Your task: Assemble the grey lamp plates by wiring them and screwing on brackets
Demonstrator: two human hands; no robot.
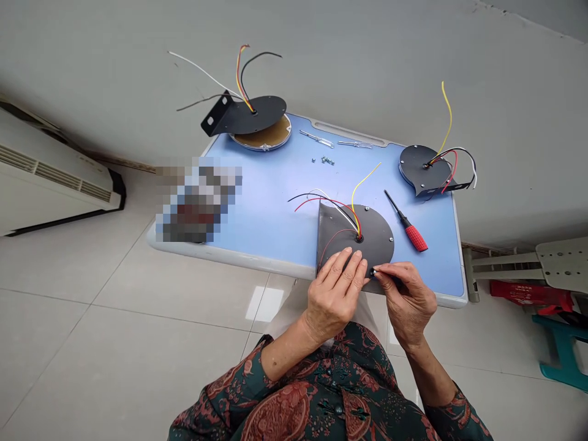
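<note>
A dark grey bracket plate (379, 229) lies at the table's front edge, wires rising through its middle hole and screws showing along its curved rim. My left hand (337, 291) rests on the plate's near part, fingers outstretched and lying flat; its thumb is hidden. Beside it, my right hand (408, 300) pinches a small screw (373, 271) between thumb and fingertips at the plate's near right rim. Whether the screw sits in a hole cannot be seen. To the right lies a screwdriver (416, 237) with a red handle.
Another bracket plate (260, 113) with wires sits tilted over a round disc at the back left. A third wired unit (416, 165) stands at the right. Loose screws (327, 160) and thin metal pieces (316, 138) lie toward the back of the blue table (271, 208).
</note>
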